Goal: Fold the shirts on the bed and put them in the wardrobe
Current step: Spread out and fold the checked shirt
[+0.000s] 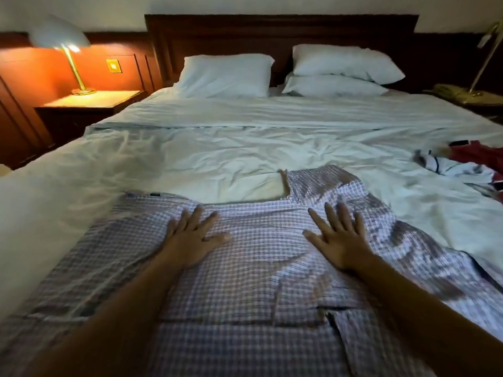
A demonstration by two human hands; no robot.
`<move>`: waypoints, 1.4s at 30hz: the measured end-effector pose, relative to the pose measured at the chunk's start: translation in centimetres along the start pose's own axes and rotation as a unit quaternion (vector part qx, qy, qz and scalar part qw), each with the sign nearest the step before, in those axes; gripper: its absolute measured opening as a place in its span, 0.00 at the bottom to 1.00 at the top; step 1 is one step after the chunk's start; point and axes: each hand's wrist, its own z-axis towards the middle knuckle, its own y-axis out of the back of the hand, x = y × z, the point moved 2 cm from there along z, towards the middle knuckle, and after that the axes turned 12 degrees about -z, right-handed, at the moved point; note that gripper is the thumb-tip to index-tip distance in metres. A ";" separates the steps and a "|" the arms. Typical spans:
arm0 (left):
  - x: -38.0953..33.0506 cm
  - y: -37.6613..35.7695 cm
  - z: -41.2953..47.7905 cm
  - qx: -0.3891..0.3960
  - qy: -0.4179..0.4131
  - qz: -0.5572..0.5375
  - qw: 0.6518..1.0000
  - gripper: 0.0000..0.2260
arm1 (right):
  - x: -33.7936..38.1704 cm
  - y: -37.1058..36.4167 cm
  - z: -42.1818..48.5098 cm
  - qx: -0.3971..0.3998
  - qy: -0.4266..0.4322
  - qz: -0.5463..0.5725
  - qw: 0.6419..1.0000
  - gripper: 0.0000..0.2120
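Note:
A purple and white checked shirt [253,281] lies spread flat on the near part of the bed [217,148], one part reaching up to the right. My left hand [192,236] presses flat on the shirt left of centre, fingers spread and straight. My right hand [340,235] lies flat on it right of centre, fingers spread too. Neither hand grips the cloth. At the bed's right edge sits a heap of other clothes: a white garment with dark stripes [449,165] and a red one [479,155].
Three white pillows [226,76] lean against the dark wooden headboard [272,31]. A lit lamp [61,39] stands on the left nightstand [92,100]. A brass lamp [487,53] stands on the right. A small dark object [458,143] lies by the red garment.

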 end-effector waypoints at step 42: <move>3.5 11.4 -15.7 -0.033 0.040 0.351 0.935 0.19 | -4.0 14.3 -18.3 0.065 0.242 -0.035 0.968 0.12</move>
